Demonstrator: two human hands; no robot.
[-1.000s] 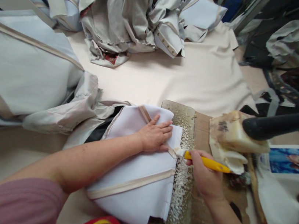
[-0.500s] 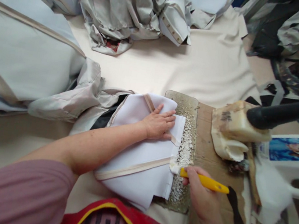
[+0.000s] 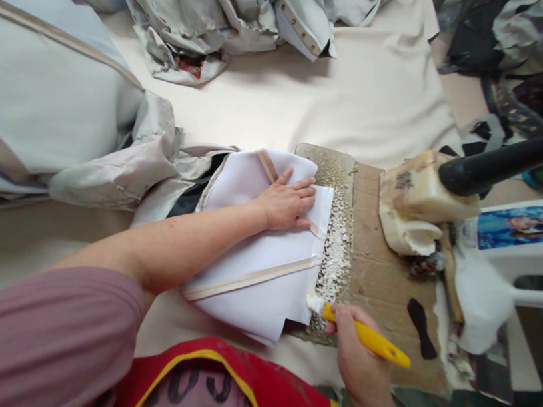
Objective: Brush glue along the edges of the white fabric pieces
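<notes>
My left hand [image 3: 286, 203] lies flat with fingers spread on a white fabric piece [image 3: 257, 269] trimmed with beige tape, pressing it onto the table. My right hand [image 3: 355, 357] is closed around a yellow-handled brush [image 3: 368, 338]. The brush's white bristle end touches the near right edge of the fabric, over a glue-crusted board [image 3: 338, 253] that lies under that edge.
A grimy glue container [image 3: 416, 200] stands on brown cardboard [image 3: 381, 286] to the right, beneath a black bar [image 3: 515, 157]. Heaps of grey fabric pieces [image 3: 218, 7] lie at the back and left [image 3: 39, 90]. A cream cloth [image 3: 356, 101] covers the table.
My right hand has drawn the brush along the fabric's right edge toward me, from beside my left hand to the near corner. The left hand has stayed pressed on the fabric.
</notes>
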